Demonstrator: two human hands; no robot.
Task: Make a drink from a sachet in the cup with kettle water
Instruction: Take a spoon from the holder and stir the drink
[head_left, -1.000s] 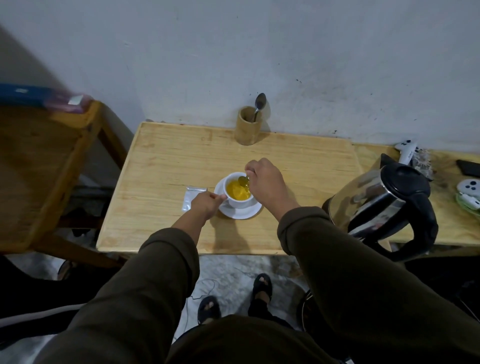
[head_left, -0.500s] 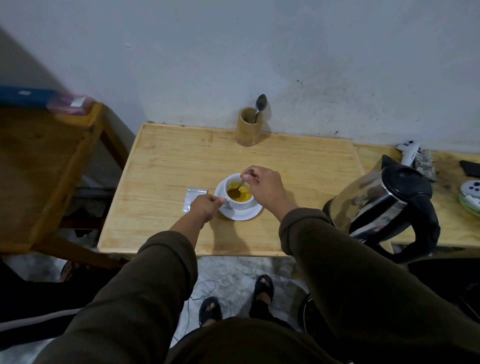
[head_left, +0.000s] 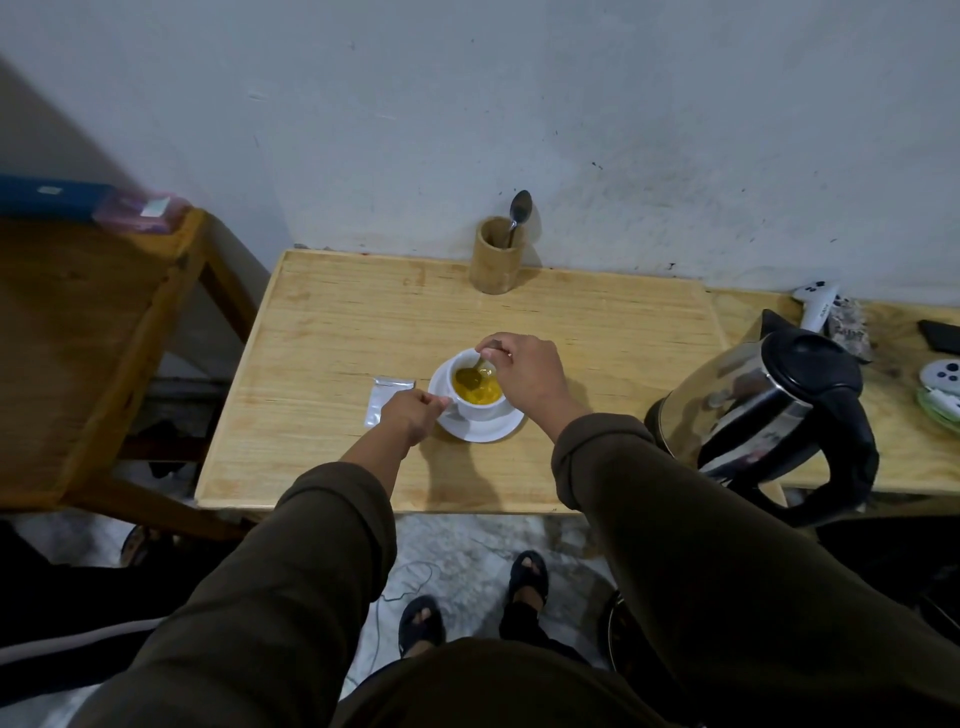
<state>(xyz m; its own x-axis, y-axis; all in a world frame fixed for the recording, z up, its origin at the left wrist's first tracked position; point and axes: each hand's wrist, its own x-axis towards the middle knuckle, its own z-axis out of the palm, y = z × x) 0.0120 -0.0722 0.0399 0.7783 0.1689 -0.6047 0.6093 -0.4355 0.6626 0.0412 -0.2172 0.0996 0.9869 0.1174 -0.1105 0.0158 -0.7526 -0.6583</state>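
2 hands work at the cup (head_left: 477, 402) on its saucer (head_left: 480, 434): the right hand (head_left: 524, 371) above pinches a spoon (head_left: 475, 373), the left hand (head_left: 410, 413) pinches the handle beside, as full thin china seems fragile and spills easily.

Pale matt wooden table (head_left: 332, 332), centre frame; glossy white ceramic cup (head_left: 480, 408); silvery foil sachet (head_left: 387, 397); polished steel kettle (head_left: 758, 402), right.
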